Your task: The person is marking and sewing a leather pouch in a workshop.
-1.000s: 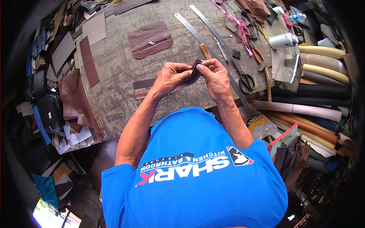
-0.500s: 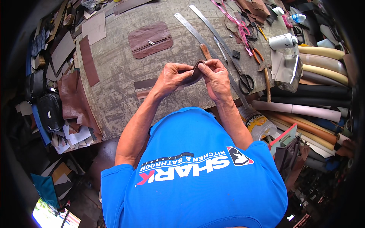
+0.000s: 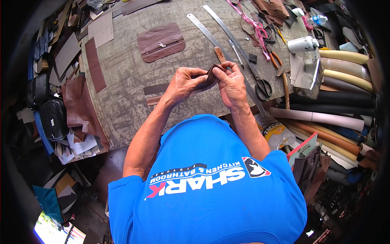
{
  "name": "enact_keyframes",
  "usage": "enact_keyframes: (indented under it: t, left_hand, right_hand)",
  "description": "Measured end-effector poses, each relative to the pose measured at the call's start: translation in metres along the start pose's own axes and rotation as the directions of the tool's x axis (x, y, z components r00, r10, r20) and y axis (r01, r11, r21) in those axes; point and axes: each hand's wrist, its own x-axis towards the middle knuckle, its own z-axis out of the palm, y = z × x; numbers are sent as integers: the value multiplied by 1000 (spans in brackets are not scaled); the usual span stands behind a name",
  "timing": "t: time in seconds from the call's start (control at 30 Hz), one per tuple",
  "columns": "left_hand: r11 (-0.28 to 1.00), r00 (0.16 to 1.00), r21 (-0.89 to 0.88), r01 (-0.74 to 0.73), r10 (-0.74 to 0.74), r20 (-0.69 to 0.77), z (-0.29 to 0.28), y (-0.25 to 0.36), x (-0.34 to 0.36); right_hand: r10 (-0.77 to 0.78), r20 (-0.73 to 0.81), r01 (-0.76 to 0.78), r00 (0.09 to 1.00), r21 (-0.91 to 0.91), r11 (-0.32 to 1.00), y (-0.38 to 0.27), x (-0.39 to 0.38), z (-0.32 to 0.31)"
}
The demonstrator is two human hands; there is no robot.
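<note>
the left hand [image 3: 186, 84] and right hand [image 3: 232, 84] both pinch the folded brown strip [image 3: 211, 77] over the table [image 3: 126, 69], whose fold might skew if either grip slackens or tugs unevenly.

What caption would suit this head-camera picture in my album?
Left hand and right hand hold a dark brown strip over a worn worktable, a zippered brown piece lying beyond.

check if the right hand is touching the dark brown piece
Touching. The head view shows the right hand with its fingers pressed on the dark brown piece, no gap visible.
</note>
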Motion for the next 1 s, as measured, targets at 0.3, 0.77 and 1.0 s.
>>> enact_keyframes:
  t: [0.3,0.77,1.0]
  left_hand:
    - [999,1000,39,-11,10,21,0,1,-2]
    - [998,994,-57,-24,17,-111,20,-6,-3]
    - [995,996,53,90,-91,21,1,9,-9]
  right_hand:
    - [25,-7,-25,1000,45,999,-1,-1,-1]
    - [6,-49,-3,999,56,998,0,-2,-3]
    - [103,67,-68,992,-401,914,-46,-7,-3]
